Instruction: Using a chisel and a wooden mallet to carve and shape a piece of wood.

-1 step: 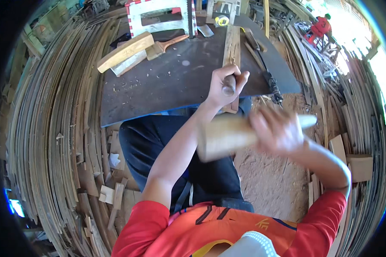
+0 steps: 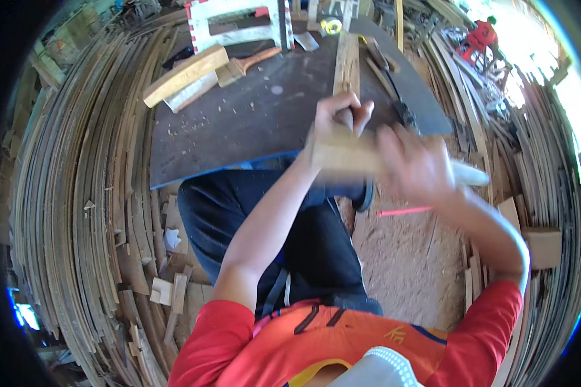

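Note:
My left hand is closed round a chisel's handle, held upright over a long wooden strip on the dark table. The blade is hidden under my fist. A wooden mallet, smeared by motion, is gripped in my right hand. Its broad head lies over the near side of my left fist, close to the handle's top; I cannot tell whether they touch. The mallet's pale handle end pokes out to the right of my hand.
On the table lie a wooden block, a flat brush and scattered shavings. A white-and-red stool stands at the back, near a yellow tape roll. Timber stacks flank both sides. A person in red is far right.
The mallet has moved away from my body, up to the chisel's handle, with my right hand. My left hand keeps its grip in nearly the same place.

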`<state>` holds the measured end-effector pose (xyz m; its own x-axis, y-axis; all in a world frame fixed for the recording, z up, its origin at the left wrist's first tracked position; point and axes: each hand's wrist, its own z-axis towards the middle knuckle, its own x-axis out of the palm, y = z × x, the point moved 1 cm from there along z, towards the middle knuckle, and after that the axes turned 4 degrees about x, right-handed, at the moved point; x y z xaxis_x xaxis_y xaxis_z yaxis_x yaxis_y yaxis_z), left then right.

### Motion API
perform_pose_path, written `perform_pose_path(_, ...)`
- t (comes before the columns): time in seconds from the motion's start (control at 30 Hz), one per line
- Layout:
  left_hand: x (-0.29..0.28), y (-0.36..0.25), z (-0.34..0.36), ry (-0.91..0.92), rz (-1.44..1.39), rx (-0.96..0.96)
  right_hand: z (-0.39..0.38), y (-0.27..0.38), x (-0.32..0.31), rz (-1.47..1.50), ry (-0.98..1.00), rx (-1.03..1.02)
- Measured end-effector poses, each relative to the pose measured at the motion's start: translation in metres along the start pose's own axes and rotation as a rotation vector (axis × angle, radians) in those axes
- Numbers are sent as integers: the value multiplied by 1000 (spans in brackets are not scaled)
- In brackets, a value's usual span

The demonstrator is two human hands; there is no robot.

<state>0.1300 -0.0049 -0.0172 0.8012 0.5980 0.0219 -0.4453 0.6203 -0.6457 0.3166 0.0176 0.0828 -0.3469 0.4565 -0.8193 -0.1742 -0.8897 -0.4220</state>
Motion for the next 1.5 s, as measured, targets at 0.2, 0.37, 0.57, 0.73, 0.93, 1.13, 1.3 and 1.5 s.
perform_pose_path(0.2,0,4,3,25,-33,94,-12,14,-34,300,63,62)
perform_pose_path(0.37,-9,-15,-5,-28,142,-4,-16,25,-44,353,125,-33)
perform_pose_path(0.57,-25,-48,-61,-80,570,-268,-30,17,-48,324,114,13)
perform_pose_path(0.73,-27,-95,-83,245,552,-948,-25,19,-69,267,-31,-116)
perform_pose_path(0.93,-18,-21,-135,-18,-284,-875,-6,-9,-33,17,-26,-9)
perform_pose_path(1.13,-11,-25,-112,-87,-341,-988,-7,18,-63,195,-101,-169)
perform_pose_path(1.3,0,-18,-92,-119,-323,-1037,0,34,-75,394,152,-150)
perform_pose_path(1.5,-11,-19,-105,-326,-282,-730,-13,20,-69,260,300,-71)
